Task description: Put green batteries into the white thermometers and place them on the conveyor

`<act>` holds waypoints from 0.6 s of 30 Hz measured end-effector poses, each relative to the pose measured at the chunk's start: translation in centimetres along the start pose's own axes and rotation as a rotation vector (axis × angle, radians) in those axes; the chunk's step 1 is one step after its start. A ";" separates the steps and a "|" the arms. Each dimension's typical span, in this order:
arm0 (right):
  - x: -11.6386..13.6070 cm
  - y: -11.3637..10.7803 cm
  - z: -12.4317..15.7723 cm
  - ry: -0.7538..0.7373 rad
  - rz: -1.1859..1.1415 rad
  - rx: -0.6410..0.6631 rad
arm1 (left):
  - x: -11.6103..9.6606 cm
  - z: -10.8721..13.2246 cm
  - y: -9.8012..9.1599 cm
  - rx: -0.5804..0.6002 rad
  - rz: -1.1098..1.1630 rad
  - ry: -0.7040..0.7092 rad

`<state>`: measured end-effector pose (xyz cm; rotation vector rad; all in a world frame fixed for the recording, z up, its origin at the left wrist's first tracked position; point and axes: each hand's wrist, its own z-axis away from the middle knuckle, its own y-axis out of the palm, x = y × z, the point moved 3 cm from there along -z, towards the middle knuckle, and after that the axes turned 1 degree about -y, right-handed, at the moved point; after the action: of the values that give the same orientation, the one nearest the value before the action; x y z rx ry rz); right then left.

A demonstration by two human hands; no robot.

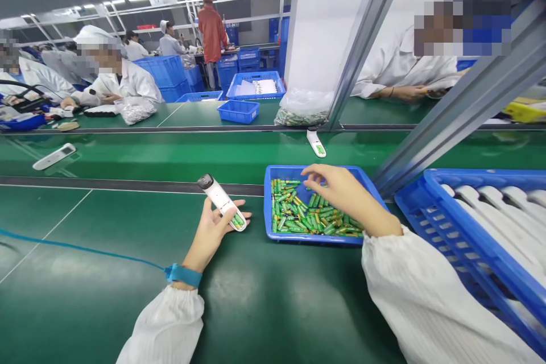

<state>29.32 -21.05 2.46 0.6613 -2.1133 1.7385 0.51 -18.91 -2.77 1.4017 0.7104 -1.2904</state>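
My left hand point(213, 229) grips a white handheld thermometer point(220, 200), thumb across its lower part. The thermometer is tilted, its dark rounded head toward the upper left. Green batteries show in the open compartment at its lower end. A blue tray point(268, 226) stands to the right, holding many loose green and gold batteries point(298, 213). Over the tray's far side hovers my right hand point(335, 185), fingers bent and a little apart, with nothing visible between them. A blue band with a cord point(184, 274) circles my left wrist.
Another white thermometer with green batteries point(316, 144) lies on the green conveyor belt point(179, 153), and one more point(54, 156) lies far left. At right, a blue crate point(443, 233) holds white parts. A slanted metal post point(456, 96) rises beside it. Co-workers sit across the line.
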 end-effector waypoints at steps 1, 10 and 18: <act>-1.5 -0.3 0.0 0.040 0.011 0.027 | 0.1 -0.2 -0.1 -0.002 0.010 -0.008; -4.5 0.6 0.4 0.120 -0.079 0.193 | 0.2 -0.2 0.0 0.044 -0.061 -0.002; -5.1 1.0 1.0 0.191 -0.049 0.261 | 0.6 0.0 0.3 0.039 -0.146 0.037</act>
<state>33.11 -21.15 -1.19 0.5821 -1.7486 1.9837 0.95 -19.13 -3.24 1.4293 0.8289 -1.4013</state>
